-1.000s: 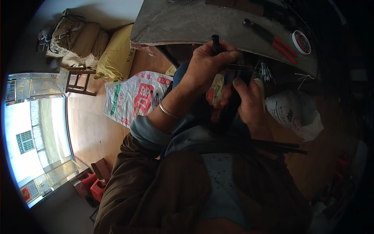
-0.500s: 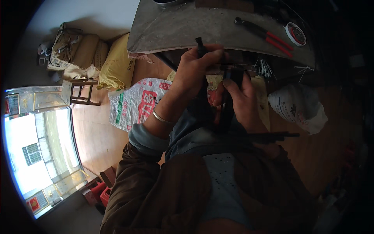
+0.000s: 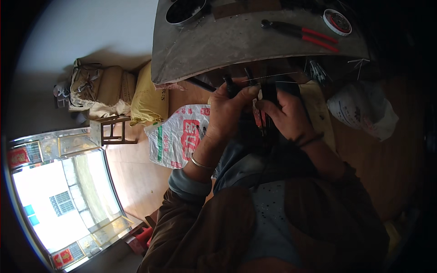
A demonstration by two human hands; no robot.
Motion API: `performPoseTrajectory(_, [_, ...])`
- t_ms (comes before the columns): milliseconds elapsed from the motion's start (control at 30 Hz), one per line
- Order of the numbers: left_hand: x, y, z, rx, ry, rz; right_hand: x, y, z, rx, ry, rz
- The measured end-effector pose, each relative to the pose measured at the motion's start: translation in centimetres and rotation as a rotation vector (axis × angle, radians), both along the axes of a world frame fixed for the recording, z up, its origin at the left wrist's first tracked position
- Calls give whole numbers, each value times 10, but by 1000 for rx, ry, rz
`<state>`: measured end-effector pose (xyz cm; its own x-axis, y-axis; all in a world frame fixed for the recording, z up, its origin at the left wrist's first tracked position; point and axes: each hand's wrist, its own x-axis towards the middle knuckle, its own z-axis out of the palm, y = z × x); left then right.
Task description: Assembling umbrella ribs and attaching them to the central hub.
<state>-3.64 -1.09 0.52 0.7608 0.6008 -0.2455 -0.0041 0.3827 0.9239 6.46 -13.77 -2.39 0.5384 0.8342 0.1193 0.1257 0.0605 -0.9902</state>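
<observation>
My left hand (image 3: 225, 107) is closed around a dark, knob-ended piece (image 3: 230, 86), whose top sticks up above the fingers. Close beside it, my right hand (image 3: 291, 116) grips a dark, upright object (image 3: 269, 93) with a reddish part low down; its kind is lost in shadow. Two thin, pale wires (image 3: 282, 74) run from near my left fingertips past this object to the right. Both hands are over my lap, just below the table's near edge. How the held pieces meet is too dark to make out.
On the grey table (image 3: 218, 45) lie red-handled pliers (image 3: 302, 34), a round white-rimmed tin (image 3: 337, 22) and a bowl of dark bits (image 3: 185, 12). Several thin wires (image 3: 317, 69) jut out by its edge. A printed plastic sack (image 3: 175, 136) and a white bag (image 3: 362, 109) lie below.
The view has shifted, showing more of the tabletop. My hands are closer together, and dark rods that lay across my right wrist no longer show there.
</observation>
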Motion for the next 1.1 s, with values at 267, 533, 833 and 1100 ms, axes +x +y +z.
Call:
performPoseTrajectory(267, [2, -6, -2, -77, -76, 42, 9, 2, 1, -124, 75, 147])
performPoseTrajectory(533, [-1, -8, -1, -165, -149, -17, 13, 3, -12, -192, 537, 259])
performPoseTrajectory(833, [-1, -15, -3, -100, -71, 44, 5, 3, -5, -198, 661, 157])
performPoseTrajectory(1100, [-5, -9, -12, -191, -169, 3, 15, -2, 7, -256, 506, 262])
